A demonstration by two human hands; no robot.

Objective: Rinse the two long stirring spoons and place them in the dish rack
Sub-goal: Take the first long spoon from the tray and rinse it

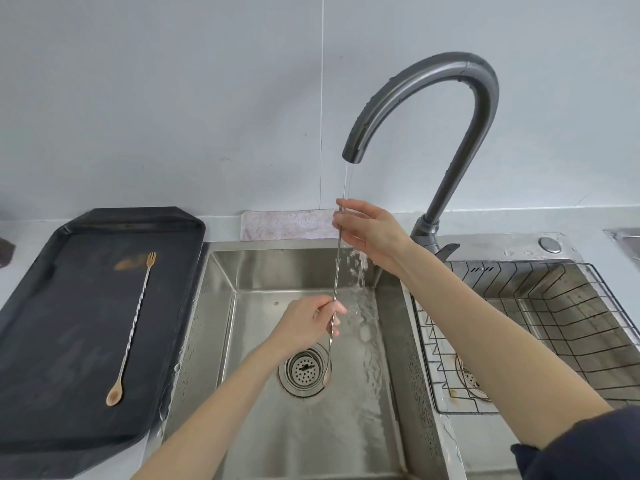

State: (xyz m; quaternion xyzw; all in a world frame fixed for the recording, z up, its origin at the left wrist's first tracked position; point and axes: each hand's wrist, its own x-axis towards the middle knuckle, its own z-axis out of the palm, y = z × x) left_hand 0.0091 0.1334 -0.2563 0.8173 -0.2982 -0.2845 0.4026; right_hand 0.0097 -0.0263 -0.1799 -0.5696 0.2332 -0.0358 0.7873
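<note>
One long twisted metal stirring spoon (336, 271) stands upright over the left sink basin (301, 438), under the running water from the grey faucet (429, 98). My right hand (367, 230) pinches its top end just below the spout. My left hand (308, 323) grips the twisted stem lower down, and the bowl end hangs near the drain (304, 370). The second stirring spoon (133, 327), with a fork tip and a copper bowl, lies on the black tray (52, 393) at the left. The wire dish rack (554, 323) sits in the right basin.
A pink cloth (287, 224) lies folded behind the sink against the wall. Water splashes off my right hand and runs down the basin floor. A round button (550, 244) sits on the sink deck behind the rack.
</note>
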